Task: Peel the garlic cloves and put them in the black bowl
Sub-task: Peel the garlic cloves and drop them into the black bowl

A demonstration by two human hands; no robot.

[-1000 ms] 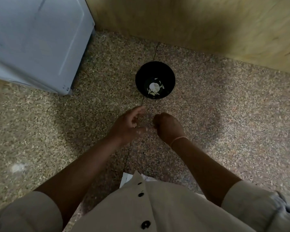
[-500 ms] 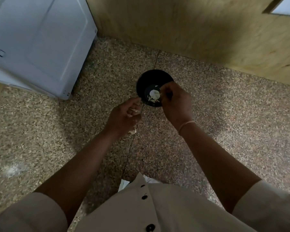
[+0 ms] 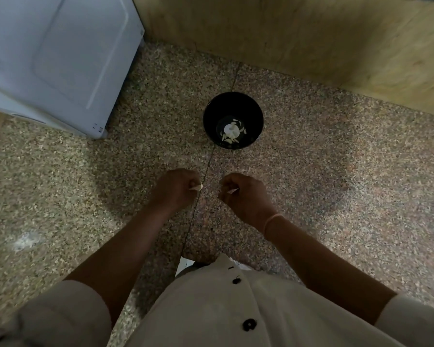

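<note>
1. Short of the black bowl (image 3: 211, 121), my left hand (image 3: 176, 191) pinches what looks like a garlic clove (image 3: 196, 188); my right hand (image 3: 246, 196) pinches a skin scrap (image 3: 232, 191).
2. Slack fingers (image 3: 189, 181) could drop the clove onto the floor (image 3: 336, 171).

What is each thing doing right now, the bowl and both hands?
black bowl, upright on the floor, open-topped.
garlic pieces, lying loose in the bowl's bottom.
left hand, fingers curled, pinching a small pale piece.
right hand, fingers curled, pinching a thin pale sliver.
</note>
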